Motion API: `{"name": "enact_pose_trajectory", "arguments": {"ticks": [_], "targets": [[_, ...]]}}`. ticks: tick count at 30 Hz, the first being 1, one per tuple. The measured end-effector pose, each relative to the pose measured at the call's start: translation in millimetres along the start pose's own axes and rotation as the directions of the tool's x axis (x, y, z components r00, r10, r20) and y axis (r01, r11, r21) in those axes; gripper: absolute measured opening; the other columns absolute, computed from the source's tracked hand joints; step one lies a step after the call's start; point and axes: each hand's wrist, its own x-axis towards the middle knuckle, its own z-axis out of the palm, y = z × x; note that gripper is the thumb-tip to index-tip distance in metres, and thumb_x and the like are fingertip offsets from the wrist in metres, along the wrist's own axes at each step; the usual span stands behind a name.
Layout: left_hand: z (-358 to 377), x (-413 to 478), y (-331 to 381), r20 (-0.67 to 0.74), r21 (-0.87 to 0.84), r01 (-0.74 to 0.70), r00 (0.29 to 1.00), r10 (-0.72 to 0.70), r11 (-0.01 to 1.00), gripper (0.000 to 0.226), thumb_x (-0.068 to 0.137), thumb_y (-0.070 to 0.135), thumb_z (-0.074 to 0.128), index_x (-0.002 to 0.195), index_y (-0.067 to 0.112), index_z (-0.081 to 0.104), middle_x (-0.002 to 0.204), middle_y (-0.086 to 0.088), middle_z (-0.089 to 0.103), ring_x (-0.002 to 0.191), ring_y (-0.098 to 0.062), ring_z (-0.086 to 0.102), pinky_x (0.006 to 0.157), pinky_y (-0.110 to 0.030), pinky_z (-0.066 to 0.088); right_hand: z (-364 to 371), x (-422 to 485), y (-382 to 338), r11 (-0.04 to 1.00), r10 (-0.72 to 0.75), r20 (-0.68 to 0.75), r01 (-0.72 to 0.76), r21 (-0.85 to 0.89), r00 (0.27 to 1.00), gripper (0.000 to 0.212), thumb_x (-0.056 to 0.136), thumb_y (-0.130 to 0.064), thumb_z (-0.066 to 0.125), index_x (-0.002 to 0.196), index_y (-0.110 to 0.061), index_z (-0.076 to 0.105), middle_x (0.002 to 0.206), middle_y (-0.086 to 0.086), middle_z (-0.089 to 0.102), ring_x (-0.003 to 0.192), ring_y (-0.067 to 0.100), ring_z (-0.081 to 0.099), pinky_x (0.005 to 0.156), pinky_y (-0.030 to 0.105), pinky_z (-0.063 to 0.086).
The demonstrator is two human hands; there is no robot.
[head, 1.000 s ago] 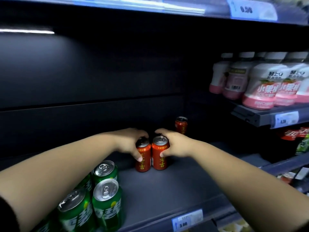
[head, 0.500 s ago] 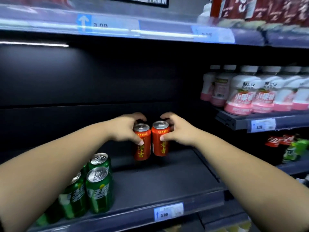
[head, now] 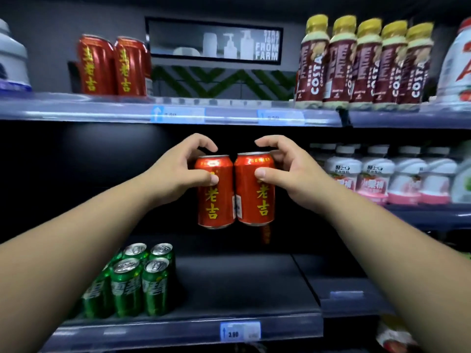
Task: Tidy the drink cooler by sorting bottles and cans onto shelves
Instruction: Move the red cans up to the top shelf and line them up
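My left hand (head: 178, 169) grips a red can with yellow characters (head: 215, 200) by its upper part. My right hand (head: 288, 169) grips a second red can (head: 256, 197) the same way. Both cans hang upright, side by side and touching, in the air above the dark lower shelf (head: 242, 284) and below the edge of the upper shelf (head: 229, 115). Two matching red cans (head: 112, 67) stand on that upper shelf at the left. Another red can (head: 265, 234) is partly hidden behind the held pair.
Several green cans (head: 137, 281) stand at the lower shelf's left. Brown Costa bottles (head: 364, 64) line the upper shelf at right. White-and-pink bottles (head: 382, 174) fill the right middle shelf. A price tag (head: 239, 332) sits on the lower shelf's front rail.
Both hands have lifted the two red cans off the lower shelf, up toward the upper shelf's edge. The view has tilted upward, showing the upper shelf.
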Motion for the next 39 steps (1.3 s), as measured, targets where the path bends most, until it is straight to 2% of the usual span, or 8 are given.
{"name": "enact_pose_trajectory", "arguments": {"ticks": [7, 10, 13, 21, 27, 33, 36, 39], "targets": [[-35.9, 16.3, 67.0, -0.121, 0.042, 0.010, 0.993, -0.005, 0.999, 0.064, 0.062, 0.035, 0.080, 0.116, 0.030, 0.047, 0.104, -0.004, 0.062, 0.091, -0.018, 0.065, 0.079, -0.033, 0.054, -17.3, 35.4, -52.7, 0.997, -0.063, -0.011, 0.062, -0.051, 0.998, 0.058, 0.065, -0.052, 0.079, 0.117, -0.049, 0.053, 0.122, 0.008, 0.065, 0.110, 0.019, 0.067, 0.099, 0.045, 0.054], [-47.8, 39.7, 88.3, -0.218, 0.070, -0.022, 0.975, 0.037, 0.997, 0.065, 0.077, 0.018, 0.081, 0.127, 0.025, 0.039, 0.113, -0.004, 0.056, 0.102, -0.018, 0.062, 0.080, -0.030, 0.053, -28.7, 64.5, -72.6, 0.989, -0.089, -0.063, 0.081, -0.121, 0.994, 0.059, 0.075, -0.043, 0.079, 0.126, -0.042, 0.050, 0.121, 0.002, 0.063, 0.110, 0.016, 0.065, 0.096, 0.042, 0.055], [-63.6, 68.3, 101.2, -0.344, 0.056, -0.040, 0.937, 0.057, 0.998, 0.068, 0.074, 0.020, 0.083, 0.124, 0.025, 0.036, 0.115, -0.013, 0.055, 0.104, -0.027, 0.062, 0.087, -0.041, 0.056, -36.6, 98.9, -90.4, 0.991, -0.096, -0.111, 0.084, -0.104, 0.989, 0.057, 0.081, -0.033, 0.078, 0.129, -0.033, 0.048, 0.120, 0.006, 0.064, 0.105, 0.018, 0.066, 0.085, 0.035, 0.055], [-93.6, 131.0, 90.9, -0.498, 0.035, -0.072, 0.864, 0.080, 0.997, 0.062, 0.079, 0.023, 0.080, 0.122, 0.027, 0.036, 0.110, -0.004, 0.057, 0.100, -0.020, 0.062, 0.088, -0.047, 0.055, -36.8, 175.5, -105.2, 0.995, -0.091, -0.263, 0.076, -0.064, 0.960, 0.046, 0.093, -0.015, 0.068, 0.128, -0.028, 0.042, 0.124, 0.009, 0.061, 0.101, 0.017, 0.065, 0.069, 0.027, 0.052], [-88.7, 151.5, 49.5, -0.491, 0.037, -0.037, 0.870, 0.051, 0.999, 0.056, 0.082, 0.023, 0.077, 0.121, 0.030, 0.038, 0.112, -0.001, 0.056, 0.101, -0.018, 0.060, 0.089, -0.046, 0.055, -23.4, 201.1, -71.6, 0.994, -0.003, -0.260, -0.025, -0.105, 0.966, 0.060, 0.090, -0.026, 0.072, 0.138, -0.031, 0.037, 0.131, 0.008, 0.057, 0.110, 0.022, 0.063, 0.093, 0.042, 0.055], [-85.6, 156.0, 37.5, -0.472, 0.137, 0.008, 0.880, 0.058, 0.990, 0.051, 0.084, 0.037, 0.069, 0.123, 0.035, 0.035, 0.116, -0.004, 0.058, 0.100, -0.022, 0.062, 0.089, -0.049, 0.056, -15.1, 203.9, -57.9, 0.991, 0.090, -0.293, -0.115, -0.068, 0.952, 0.060, 0.095, -0.041, 0.061, 0.146, -0.030, 0.031, 0.133, 0.007, 0.056, 0.109, 0.022, 0.063, 0.094, 0.048, 0.055], [-79.7, 153.6, 34.7, -0.469, 0.281, 0.058, 0.879, 0.085, 0.958, 0.069, 0.075, 0.046, 0.075, 0.127, 0.034, 0.031, 0.120, -0.004, 0.056, 0.100, -0.024, 0.062, 0.089, -0.045, 0.055, -9.4, 197.4, -53.6, 0.971, 0.028, -0.316, -0.101, -0.218, 0.948, 0.069, 0.086, -0.052, 0.067, 0.143, -0.032, 0.033, 0.126, 0.002, 0.059, 0.104, 0.018, 0.064, 0.088, 0.041, 0.057], [-74.0, 152.5, 33.3, -0.475, 0.448, 0.091, 0.867, 0.151, 0.889, 0.081, 0.072, 0.045, 0.078, 0.134, 0.031, 0.028, 0.115, -0.001, 0.051, 0.100, -0.025, 0.058, 0.089, -0.043, 0.052, -1.8, 187.9, -52.1, 0.845, -0.050, -0.310, -0.125, -0.520, 0.950, 0.082, 0.081, -0.061, 0.066, 0.145, -0.031, 0.024, 0.123, 0.001, 0.060, 0.104, 0.024, 0.062, 0.087, 0.044, 0.054]]}}
